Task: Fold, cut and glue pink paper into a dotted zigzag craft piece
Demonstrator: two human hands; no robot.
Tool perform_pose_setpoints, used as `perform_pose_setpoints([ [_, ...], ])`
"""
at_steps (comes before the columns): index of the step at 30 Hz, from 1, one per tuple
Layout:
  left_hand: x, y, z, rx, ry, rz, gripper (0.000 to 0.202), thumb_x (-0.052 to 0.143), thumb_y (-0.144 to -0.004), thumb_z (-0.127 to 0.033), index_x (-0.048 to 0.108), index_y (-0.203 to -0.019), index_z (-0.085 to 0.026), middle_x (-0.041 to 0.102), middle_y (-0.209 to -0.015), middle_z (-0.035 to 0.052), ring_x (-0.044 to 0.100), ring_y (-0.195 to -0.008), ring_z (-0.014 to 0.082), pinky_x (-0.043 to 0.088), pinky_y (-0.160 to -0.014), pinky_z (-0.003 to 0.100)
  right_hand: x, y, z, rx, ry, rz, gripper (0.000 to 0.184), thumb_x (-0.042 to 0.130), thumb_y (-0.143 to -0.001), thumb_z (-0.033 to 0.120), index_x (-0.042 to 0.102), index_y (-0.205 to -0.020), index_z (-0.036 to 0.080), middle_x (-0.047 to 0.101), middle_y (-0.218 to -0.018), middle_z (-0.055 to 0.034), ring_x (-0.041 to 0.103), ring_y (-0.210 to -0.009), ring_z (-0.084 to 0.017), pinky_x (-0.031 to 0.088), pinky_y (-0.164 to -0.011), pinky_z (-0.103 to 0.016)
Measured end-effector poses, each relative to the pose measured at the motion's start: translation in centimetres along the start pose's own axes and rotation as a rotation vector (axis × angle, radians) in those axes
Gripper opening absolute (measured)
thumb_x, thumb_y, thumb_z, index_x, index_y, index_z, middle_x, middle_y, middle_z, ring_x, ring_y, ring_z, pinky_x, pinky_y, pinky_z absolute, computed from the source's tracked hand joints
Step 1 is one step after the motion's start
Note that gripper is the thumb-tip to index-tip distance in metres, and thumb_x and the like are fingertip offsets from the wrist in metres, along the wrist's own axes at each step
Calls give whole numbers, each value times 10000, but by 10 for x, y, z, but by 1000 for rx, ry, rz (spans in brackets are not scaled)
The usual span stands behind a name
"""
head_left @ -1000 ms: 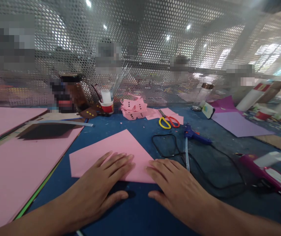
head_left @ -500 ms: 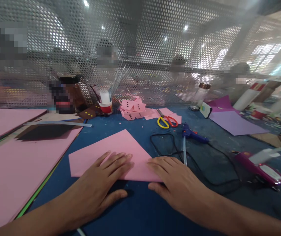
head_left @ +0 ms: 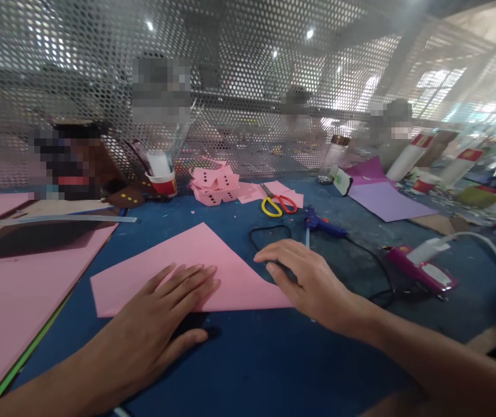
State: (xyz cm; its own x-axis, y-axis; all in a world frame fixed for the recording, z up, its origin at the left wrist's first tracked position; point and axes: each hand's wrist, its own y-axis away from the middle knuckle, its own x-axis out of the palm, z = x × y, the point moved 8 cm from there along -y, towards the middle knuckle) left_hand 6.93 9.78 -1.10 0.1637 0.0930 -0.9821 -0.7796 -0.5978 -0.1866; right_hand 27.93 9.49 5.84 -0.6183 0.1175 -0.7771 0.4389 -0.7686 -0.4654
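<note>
A folded sheet of pink paper (head_left: 195,249) lies on the blue table in front of me. My left hand (head_left: 165,310) rests flat on it, fingers stretched out and thumb spread away over the table. Above the paper's right corner is my right hand (head_left: 312,284), its fingers slightly bent and apart from the thumb, with nothing held. That hand hides the tip of the corner. Just beyond it lies a blue glue gun (head_left: 326,224) with a black cord. Scissors (head_left: 279,204) with yellow and red handles lie farther back on pink paper scraps.
Large pink sheets (head_left: 26,307) are stacked at the left. Behind stand a paper cup (head_left: 163,184) and black-dotted pink paper pieces (head_left: 215,184) before a perforated metal screen (head_left: 248,69). At the right are purple paper (head_left: 390,202) and a magenta power strip (head_left: 421,271).
My right hand has lifted off the paper's right side and its fingers have bent. My left hand stays flat on the sheet. The view has turned to the right.
</note>
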Motion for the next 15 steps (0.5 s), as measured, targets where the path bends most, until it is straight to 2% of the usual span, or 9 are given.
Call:
perform_pose_setpoints([
  [6,-3,-1,-3,14,-9,-2,717,531,-950,-554,260,-1565,-305,380,-1595,30,377,-1444,276,232,-1221,503,22,7,21,-156,41,235,246,486,-1017,210,614,-1227,192,690,-1198,-70,602,-1156,-190,431,-1029,-375],
  [11,-5,-2,-4,17,-8,-14,693,519,-961,-546,275,-1560,-295,396,-1587,33,385,-1440,262,221,-1227,487,32,12,27,-189,91,295,244,509,-1021,258,621,-1225,183,694,-1193,-63,602,-1138,-198,413,-1044,-388],
  [15,-4,-2,-5,15,-22,13,715,507,-967,-542,228,-1575,-288,358,-1606,30,351,-1459,263,210,-1230,488,34,12,27,-188,107,295,242,510,-1021,254,621,-1224,184,693,-1191,-67,603,-1129,-203,412,-1045,-397],
])
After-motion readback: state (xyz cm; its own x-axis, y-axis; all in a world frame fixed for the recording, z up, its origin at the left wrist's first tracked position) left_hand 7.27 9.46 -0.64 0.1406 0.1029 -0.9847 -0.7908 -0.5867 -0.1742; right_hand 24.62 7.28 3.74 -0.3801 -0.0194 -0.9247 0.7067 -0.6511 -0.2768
